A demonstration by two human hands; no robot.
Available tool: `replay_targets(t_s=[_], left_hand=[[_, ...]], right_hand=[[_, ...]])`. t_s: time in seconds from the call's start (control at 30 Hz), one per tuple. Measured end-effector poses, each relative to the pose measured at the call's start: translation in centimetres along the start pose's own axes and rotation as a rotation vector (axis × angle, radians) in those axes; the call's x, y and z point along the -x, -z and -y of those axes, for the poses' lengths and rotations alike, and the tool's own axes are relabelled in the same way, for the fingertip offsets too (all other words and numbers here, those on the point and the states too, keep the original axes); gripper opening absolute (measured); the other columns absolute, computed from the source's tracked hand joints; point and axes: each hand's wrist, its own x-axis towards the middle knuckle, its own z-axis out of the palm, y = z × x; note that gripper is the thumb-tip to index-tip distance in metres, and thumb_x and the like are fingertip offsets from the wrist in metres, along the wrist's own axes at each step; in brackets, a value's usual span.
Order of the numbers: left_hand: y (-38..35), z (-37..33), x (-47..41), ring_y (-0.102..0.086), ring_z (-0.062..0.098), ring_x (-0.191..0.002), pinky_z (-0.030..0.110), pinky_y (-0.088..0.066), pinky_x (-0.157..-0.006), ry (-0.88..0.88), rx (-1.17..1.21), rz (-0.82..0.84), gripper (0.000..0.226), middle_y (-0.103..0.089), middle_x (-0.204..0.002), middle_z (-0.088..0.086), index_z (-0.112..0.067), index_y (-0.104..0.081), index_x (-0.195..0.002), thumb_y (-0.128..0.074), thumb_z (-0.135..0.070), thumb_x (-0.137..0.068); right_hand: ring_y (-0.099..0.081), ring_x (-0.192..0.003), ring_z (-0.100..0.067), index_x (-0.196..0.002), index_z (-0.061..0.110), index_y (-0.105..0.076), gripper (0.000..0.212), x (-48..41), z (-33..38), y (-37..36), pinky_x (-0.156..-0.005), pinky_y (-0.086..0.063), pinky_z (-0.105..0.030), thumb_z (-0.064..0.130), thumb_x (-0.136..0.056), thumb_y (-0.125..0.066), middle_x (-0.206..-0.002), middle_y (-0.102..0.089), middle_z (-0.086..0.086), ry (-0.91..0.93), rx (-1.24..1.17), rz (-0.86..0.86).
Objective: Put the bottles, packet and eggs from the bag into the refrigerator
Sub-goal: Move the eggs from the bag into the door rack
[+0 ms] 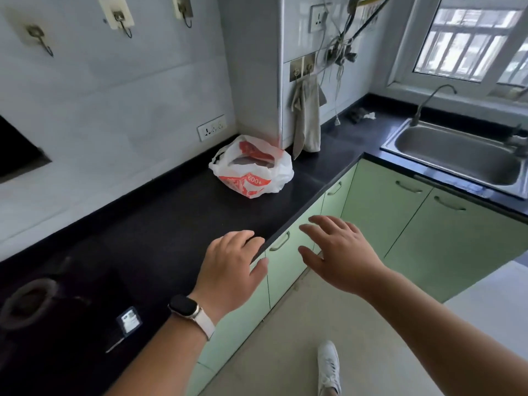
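A white plastic bag (254, 170) with red print sits on the black countertop (160, 224) near the wall corner, its mouth open; something dark shows inside, but I cannot tell what. My left hand (231, 267), with a watch on the wrist, hovers over the counter's front edge, fingers loosely curled and holding nothing. My right hand (337, 252) is stretched out in front of the green cabinets, fingers spread and empty. Both hands are well short of the bag. The refrigerator is not in view.
A steel sink (457, 158) with a tap lies at the right under a window. A grey cloth (307, 121) hangs on the pillar behind the bag. A gas hob (37, 304) is at the lower left. Green cabinet doors (380, 207) line the counter front.
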Motion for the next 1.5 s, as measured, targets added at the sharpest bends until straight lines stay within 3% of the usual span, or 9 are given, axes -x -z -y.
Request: replay_targets(t_s=[0.27,0.5,0.83,1.2,1.5], left_hand=[[-2.9,-1.8,-12.5,-0.059,0.02,-0.115,0.039,-0.047,-0.091,0.032,-0.063,0.054,0.043,-0.065,-0.121,-0.002,-0.021,-0.067,-0.119,-0.045,-0.046,-0.091],[-4.1,-4.1,-21.0,-0.057,0.02,-0.111,0.04,-0.049,-0.089,0.05,-0.076,0.05,0.042,-0.063,-0.118,-0.003,-0.02,-0.065,-0.12,-0.046,-0.044,-0.092],[-6.3,-1.1,-25.2,-0.054,0.017,-0.115,0.038,-0.047,-0.094,0.16,-0.072,0.109,0.042,-0.061,-0.121,-0.006,-0.025,-0.063,-0.122,-0.042,-0.048,-0.094],[-10.6,5.7,-31.8,-0.062,0.022,-0.108,0.044,-0.052,-0.09,0.22,0.035,0.094,0.046,-0.066,-0.117,-0.001,-0.016,-0.066,-0.118,-0.042,-0.046,-0.093],[-12.9,11.9,-35.3,-0.057,0.02,-0.119,0.04,-0.048,-0.097,0.28,0.066,0.106,0.05,-0.064,-0.127,0.0,-0.019,-0.064,-0.125,-0.041,-0.049,-0.092]], right_hand=[[-0.046,-0.132,-0.023,-0.136,0.029,-0.051,0.061,-8.7,-10.4,0.7,-0.107,-0.035,-0.04,0.061,-0.091,-0.024,-0.14,-0.052,0.003,0.026,-0.042,-0.007],[-0.056,-0.12,-0.026,-0.127,0.025,-0.059,0.053,-15.9,-17.2,2.0,-0.098,-0.045,-0.042,0.056,-0.091,-0.037,-0.128,-0.06,0.001,0.105,-0.062,-0.08],[-0.055,-0.122,-0.024,-0.126,0.025,-0.06,0.051,-22.5,-19.1,-0.4,-0.099,-0.044,-0.041,0.055,-0.091,-0.039,-0.129,-0.06,0.003,0.184,-0.099,-0.042],[-0.058,-0.118,-0.023,-0.123,0.026,-0.061,0.05,-31.1,-20.0,-2.9,-0.095,-0.047,-0.04,0.056,-0.09,-0.039,-0.127,-0.061,0.004,0.189,-0.013,0.018],[-0.054,-0.122,-0.023,-0.129,0.027,-0.056,0.051,-39.8,-17.0,-3.8,-0.099,-0.044,-0.041,0.058,-0.092,-0.038,-0.133,-0.057,0.001,0.271,0.045,0.067]])
